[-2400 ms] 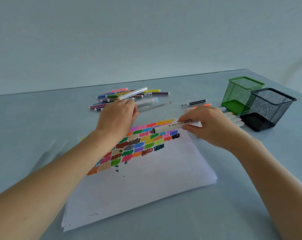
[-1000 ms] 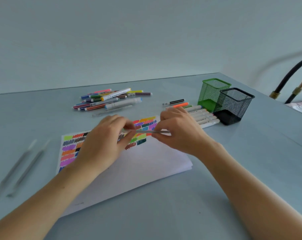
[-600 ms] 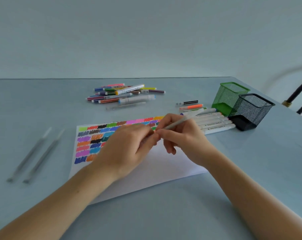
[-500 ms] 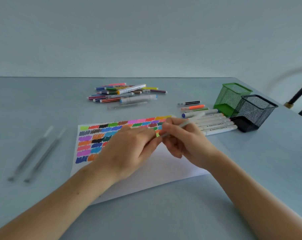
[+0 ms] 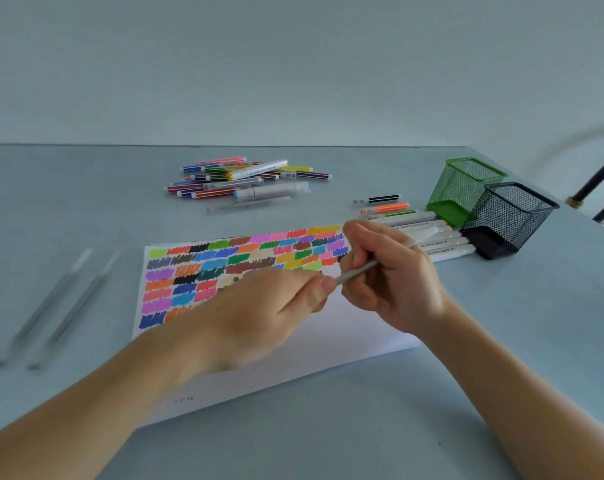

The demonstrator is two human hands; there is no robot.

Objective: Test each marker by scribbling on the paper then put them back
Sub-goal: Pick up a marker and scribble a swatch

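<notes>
The right hand (image 5: 394, 278) fingers pinch a white marker (image 5: 380, 263) over the paper (image 5: 328, 327). The left hand (image 5: 266, 313) fingers curl shut by its seven o'clock tip.

Two grey sticks (image 5: 54, 306) lie left; black hose (image 5: 601, 178) far right.

The flat white paper sheet (image 5: 345, 337) looks matt, its upper part covered in dense, streaky felt-tip scribbles of many colours, and it lies on a smooth pale grey-blue tabletop (image 5: 501, 341) with a dull, even finish. The square green wire-mesh pen holder (image 5: 466, 188) and the square black wire-mesh pen holder (image 5: 511, 216) look like coated metal mesh (fine and see-through), while the heap of striped, coloured plastic markers (image 5: 245, 178) shows smooth, faintly glossy barrels.
</notes>
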